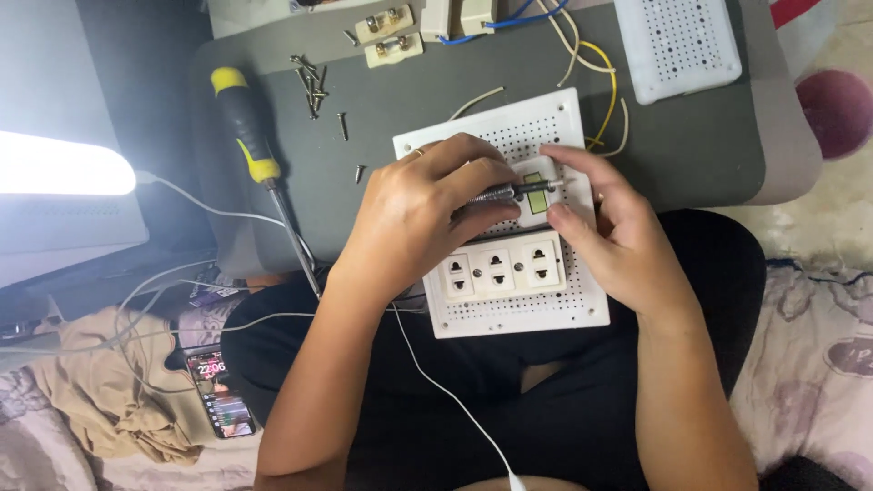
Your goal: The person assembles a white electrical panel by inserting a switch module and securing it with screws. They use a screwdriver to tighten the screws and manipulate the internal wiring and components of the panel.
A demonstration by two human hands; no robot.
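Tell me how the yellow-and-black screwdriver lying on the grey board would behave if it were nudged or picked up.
The screwdriver has a rounded handle and lies free on the grey board, so a sideways nudge would probably roll it. Its thick handle and thin metal shaft suggest it is stiff and handle-heavy. It lies close to the loose screws, which a push might scatter.

I sit cross-legged with a dark grey lap bench (691, 155) across my knees, its rounded corners resting over my black trousers. To the far left glows a bright white lamp (55, 165), washing out that side, with a thin white cable (195, 202) trailing from it. Below it, on the floor, lies crumpled tan cloth (109, 400) and a phone (220, 394) with its screen lit. On the right spreads pale patterned bedding (809, 355), and above that a beige floor with a dark red round shape (838, 107).
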